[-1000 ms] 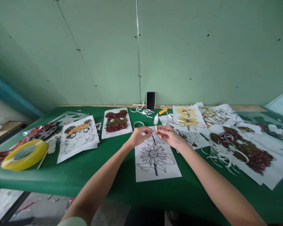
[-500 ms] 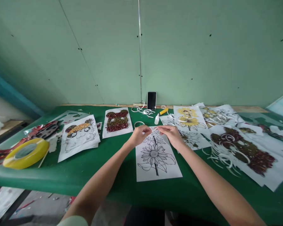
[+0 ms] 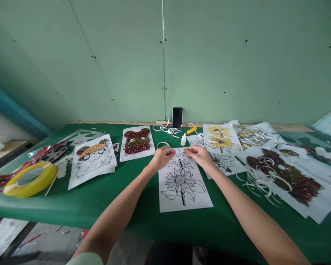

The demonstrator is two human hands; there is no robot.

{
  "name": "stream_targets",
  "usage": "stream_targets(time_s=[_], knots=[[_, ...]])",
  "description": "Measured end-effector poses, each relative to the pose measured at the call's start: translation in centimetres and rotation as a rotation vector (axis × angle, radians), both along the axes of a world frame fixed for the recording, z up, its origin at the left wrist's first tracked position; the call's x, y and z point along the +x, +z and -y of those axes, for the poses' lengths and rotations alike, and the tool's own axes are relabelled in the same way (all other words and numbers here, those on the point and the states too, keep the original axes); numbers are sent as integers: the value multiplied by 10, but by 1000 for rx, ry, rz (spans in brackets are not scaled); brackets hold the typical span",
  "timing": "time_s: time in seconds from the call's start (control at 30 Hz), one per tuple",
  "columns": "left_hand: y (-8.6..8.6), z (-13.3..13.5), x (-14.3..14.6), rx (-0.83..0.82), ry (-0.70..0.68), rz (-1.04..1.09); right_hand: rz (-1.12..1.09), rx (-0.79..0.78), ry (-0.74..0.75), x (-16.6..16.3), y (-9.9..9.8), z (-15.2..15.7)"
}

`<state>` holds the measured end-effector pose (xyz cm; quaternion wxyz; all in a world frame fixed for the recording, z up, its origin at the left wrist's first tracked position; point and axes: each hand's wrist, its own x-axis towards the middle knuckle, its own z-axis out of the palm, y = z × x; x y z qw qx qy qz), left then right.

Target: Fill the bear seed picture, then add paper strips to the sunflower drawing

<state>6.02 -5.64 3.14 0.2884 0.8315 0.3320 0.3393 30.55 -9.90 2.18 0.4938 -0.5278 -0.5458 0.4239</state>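
Observation:
Above the top of a sheet with a black-and-white flower drawing (image 3: 182,191), both of my hands are raised with fingertips facing each other. My left hand (image 3: 163,157) is closed in a pinch, and a thin white paper strip (image 3: 162,142) loops up from behind it. A small gap separates it from my right hand (image 3: 200,155), whose thumb and fingers are also pressed together; whatever they hold is too small to make out. Just beyond the hands stands a small white glue bottle (image 3: 183,140). The upper flower on the sheet is partly covered by the fingers.
At the back, a phone (image 3: 177,117) leans on the wall near a yellow tool (image 3: 191,130) and white strips. A yellow tape roll (image 3: 48,175) and a hamster picture (image 3: 95,165) lie left, a bear picture (image 3: 127,154) mid-left. Flower pictures (image 3: 234,136) and curled strips (image 3: 264,184) are right.
My fingertips have drawn slightly apart, widening the gap between the two hands. The sheet and the things around it stay in place.

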Motion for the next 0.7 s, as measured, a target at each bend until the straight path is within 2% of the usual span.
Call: stream_targets(time_s=[0.43, 0.7], knots=[[1, 0, -1, -3, -4, 3, 33, 52, 58, 1, 7, 4], [-1, -4, -4, -11, 94, 115, 65, 84, -45, 0, 11, 6]])
